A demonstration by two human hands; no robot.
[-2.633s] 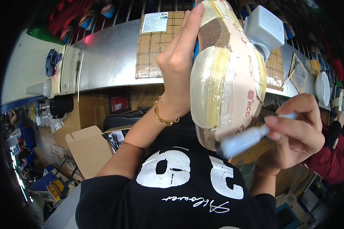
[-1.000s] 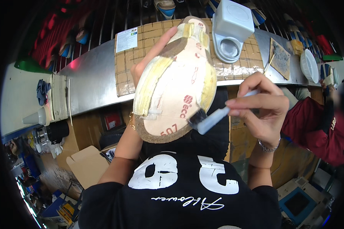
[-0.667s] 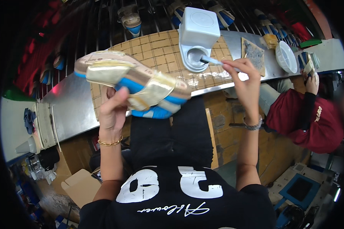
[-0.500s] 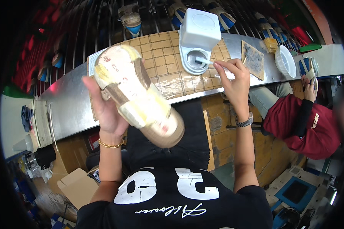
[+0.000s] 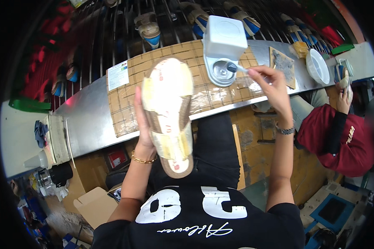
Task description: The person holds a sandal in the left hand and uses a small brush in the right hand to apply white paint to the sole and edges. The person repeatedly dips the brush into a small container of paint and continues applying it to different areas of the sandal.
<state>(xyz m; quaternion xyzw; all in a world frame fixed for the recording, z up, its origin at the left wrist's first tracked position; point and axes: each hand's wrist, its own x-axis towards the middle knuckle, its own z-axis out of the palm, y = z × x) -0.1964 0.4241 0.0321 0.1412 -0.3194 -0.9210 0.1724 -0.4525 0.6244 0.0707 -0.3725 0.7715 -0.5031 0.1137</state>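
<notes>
My left hand (image 5: 144, 132) grips an unsoled sandal (image 5: 169, 112) by its left side, with the underside turned up toward me. That underside is pale cream with small red marks, and yellowish strap ends are folded over it. In my right hand (image 5: 275, 88), thumb and fingers pinch the thin pale handle of a small brush (image 5: 232, 67). The brush's dark head is over the round cup at the front of a white glue dispenser (image 5: 225, 39). Whether the bristles touch what is in the cup cannot be told.
A cardboard sheet with dark lines (image 5: 124, 110) covers part of the metal bench (image 5: 87, 122). At right stand a smeared board (image 5: 284, 66) and a white basin (image 5: 318, 68). Shoes on blue lasts (image 5: 150, 35) sit on the bars behind. A co-worker in a maroon sleeve (image 5: 334, 135) works at right.
The sandal has turned more upright in my left hand and is steadier. The brush's dark head is now visible at the cup's right side. The whole view has shifted slightly.
</notes>
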